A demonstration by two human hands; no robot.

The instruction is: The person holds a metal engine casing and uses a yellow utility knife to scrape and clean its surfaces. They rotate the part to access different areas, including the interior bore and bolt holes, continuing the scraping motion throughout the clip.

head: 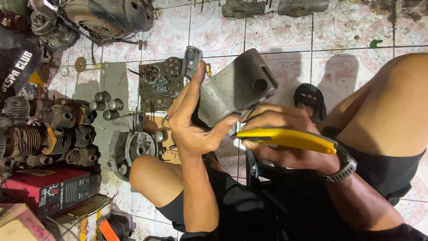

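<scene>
The left hand [189, 122] clasps a grey, boxy cast-metal housing [234, 87] raised above the patterned tile floor [285, 40]. The right hand [285, 140] grips a yellow-handled utility knife [285, 137] just beneath it, above the knees.

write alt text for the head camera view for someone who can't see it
Seen from above, a seated person's left hand holds up a grey metal engine part while the right hand grips a yellow utility knife against its lower edge. On the tiled floor to the left lie finned engine cylinders, a round engine casing and a red welding machine.
</scene>
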